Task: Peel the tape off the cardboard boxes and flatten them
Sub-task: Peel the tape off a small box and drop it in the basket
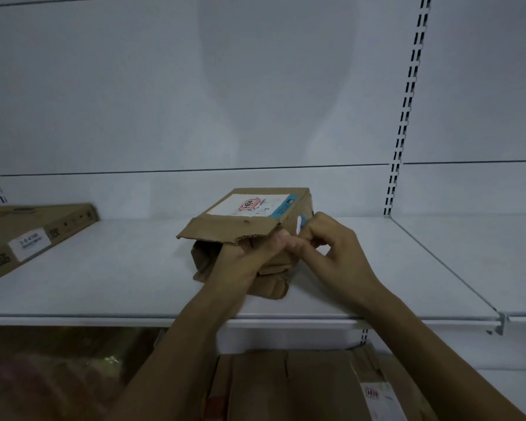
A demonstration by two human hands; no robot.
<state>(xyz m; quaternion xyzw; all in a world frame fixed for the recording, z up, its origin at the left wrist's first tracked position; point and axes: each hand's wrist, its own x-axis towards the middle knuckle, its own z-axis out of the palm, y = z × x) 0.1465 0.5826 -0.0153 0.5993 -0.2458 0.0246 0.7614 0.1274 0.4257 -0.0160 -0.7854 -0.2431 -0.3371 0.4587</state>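
the white sticker [28, 244] on the flat box [28, 235] at left carries a number that reads roughly "3-8-4198", with a blurred line under it. the label [249, 205] on the small box [255, 214] has a red stamp and blue strip, unreadable. the label [374, 396] on the lower box [286, 387] is also unreadable.

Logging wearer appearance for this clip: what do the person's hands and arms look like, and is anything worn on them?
Both arms are bare as far as the frame shows, with no sleeves in view. The left hand and right hand wear no gloves, and no watch, rings or bracelets are visible.
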